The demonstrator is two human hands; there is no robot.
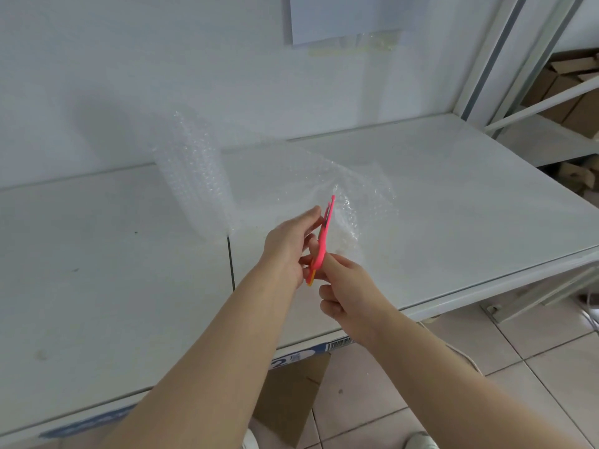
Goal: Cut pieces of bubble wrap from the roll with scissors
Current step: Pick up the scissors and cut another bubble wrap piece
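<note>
Gripping the pink scissors (325, 231), the right hand (346, 290) cuts bubble wrap (291, 176) pinched by the left hand (288, 244) just beside the blades, where slack film may bunch or fingers get nicked.

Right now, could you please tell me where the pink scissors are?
In the head view, the pink scissors are mid-frame above the white table, handles in the right hand, blades up in the bubble wrap sheet, right of the bubble wrap roll.

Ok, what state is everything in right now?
Roll: standing on table, partly unrolled.
Sheet: pulled out, attached to roll, near end lifted.
Scissors: upright, blades at sheet's edge.
Right hand: grips scissors' handle.
Left hand: beside the blades; grip unclear.
</note>
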